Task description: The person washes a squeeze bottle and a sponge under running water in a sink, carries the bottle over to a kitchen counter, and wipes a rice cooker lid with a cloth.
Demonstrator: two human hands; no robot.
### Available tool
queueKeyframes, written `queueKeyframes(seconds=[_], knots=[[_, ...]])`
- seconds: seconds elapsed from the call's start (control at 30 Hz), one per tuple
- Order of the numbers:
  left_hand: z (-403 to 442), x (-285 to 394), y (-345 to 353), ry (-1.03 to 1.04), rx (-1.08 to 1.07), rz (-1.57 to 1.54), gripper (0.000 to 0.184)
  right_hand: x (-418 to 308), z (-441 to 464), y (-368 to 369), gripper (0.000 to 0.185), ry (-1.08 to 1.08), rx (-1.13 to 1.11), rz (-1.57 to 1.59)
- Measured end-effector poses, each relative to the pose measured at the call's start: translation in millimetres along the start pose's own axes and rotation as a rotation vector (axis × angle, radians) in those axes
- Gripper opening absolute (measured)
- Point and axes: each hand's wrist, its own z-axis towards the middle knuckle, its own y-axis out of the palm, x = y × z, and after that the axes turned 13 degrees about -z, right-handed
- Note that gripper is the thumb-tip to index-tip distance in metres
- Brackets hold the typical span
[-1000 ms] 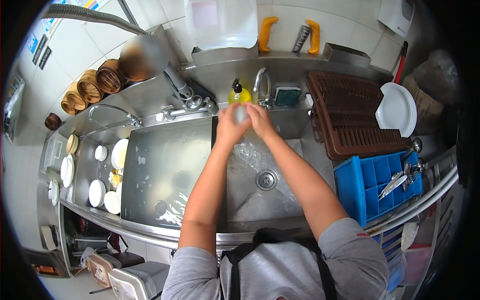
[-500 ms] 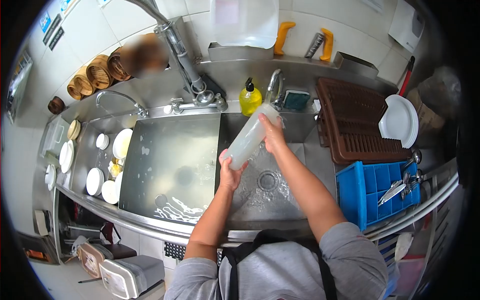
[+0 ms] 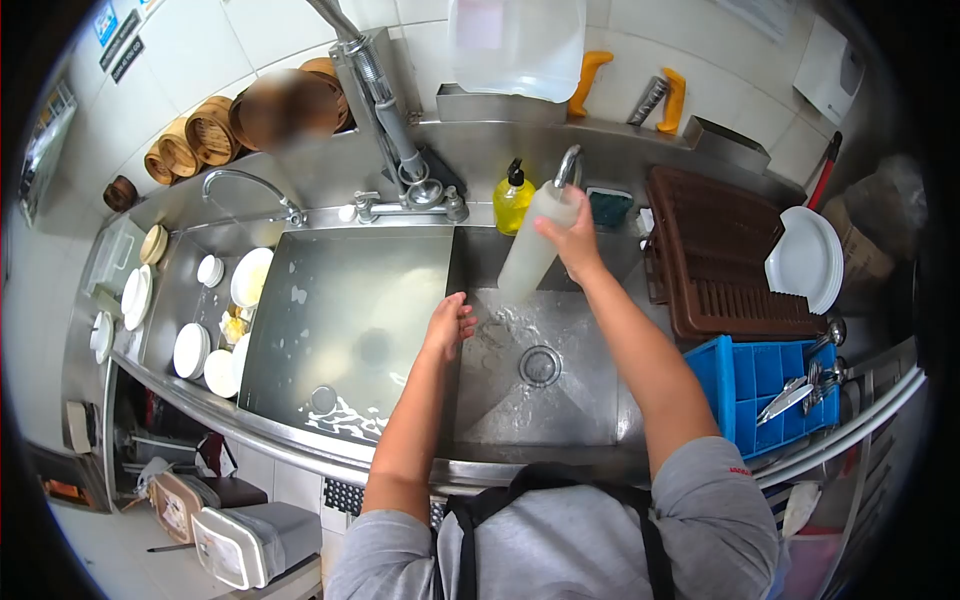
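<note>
1. Plates (image 3: 192,350), white and partly stacked, sit at my far left in a small basin; nesting, I judge, saves room there. Bamboo steamer baskets (image 3: 210,132) line the ledge above, resting on their sides.

2. Next comes a wide basin of cloudy water (image 3: 350,290), with a spray faucet (image 3: 420,190) mounted behind its right part, probably for reach over the sinks.

3. I see the left hand (image 3: 448,325) over the divider between the basins, fingers loosely curled and apart, gripping nothing. The frosted bottle is the nearest thing held, well apart from it.

4. A pump dispenser (image 3: 512,205) of yellow liquid stands on the back ledge, within easy reach of both hands.

5. The frosted plastic bottle (image 3: 530,255) is tilted over the right basin, its upper end up at the curved tap (image 3: 568,165) and its base toward me. That slant, I'd judge, fits it beneath the low spout.

6. The right hand (image 3: 575,240) is closed around the bottle's upper part, thumb across the near side; a high hold seems to steady the mouth end. A dark green scouring pad (image 3: 608,206) lies just behind.

7. Farther right, a brown dish rack (image 3: 690,250) holds white dishes (image 3: 808,260) on edge, likely to drain. Nearer me, a blue divided caddy (image 3: 735,395) keeps metal cutlery (image 3: 786,400) together.
</note>
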Motion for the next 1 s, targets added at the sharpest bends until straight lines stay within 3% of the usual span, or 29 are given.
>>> queueKeyframes(seconds=[0.1,0.23,0.43,0.47,0.6,0.67,0.77,0.8,0.9,1.0], knots=[[3.1,-0.2,2.6,0.001,-0.002,-0.02,0.03,24.8,-5.6,3.8,0.066,-0.22,-0.199,-0.536],[5.9,1.2,12.8,0.048,0.011,0.018,0.023,14.8,8.8,8.1,0.072,-0.441,0.005,-0.713],[33.2,-3.4,53.1,0.071,-0.068,0.095,0.011,18.6,-6.8,20.1,0.036,-0.711,-0.245,-1.582],[35.9,-5.0,61.3,0.06,-0.094,0.122,0.01,19.4,-8.7,23.4,0.028,-0.651,-0.291,-1.711],[53.1,-16.8,88.3,0.043,-0.177,0.245,0.009,6.9,-16.9,25.7,0.027,-0.575,-0.441,-1.991],[66.8,-25.9,97.4,0.075,-0.159,0.326,0.011,6.5,-20.4,19.9,0.028,-0.649,-0.42,-2.133],[52.0,-17.5,117.5,0.183,-0.18,0.21,0.019,3.7,-17.6,15.2,0.032,-0.594,-0.424,-2.263],[58.5,-19.7,116.9,0.116,-0.182,0.176,0.023,1.9,-15.8,13.8,0.034,-0.546,-0.432,-2.292],[71.7,-25.9,113.5,-0.021,-0.19,0.042,0.035,-14.9,-11.2,7.0,0.04,-0.26,-0.344,-2.103],[45.8,-14.0,124.0,-0.05,-0.287,-0.178,0.049,-48.0,-9.9,-2.1,0.056,0.055,-0.477,-1.618]])
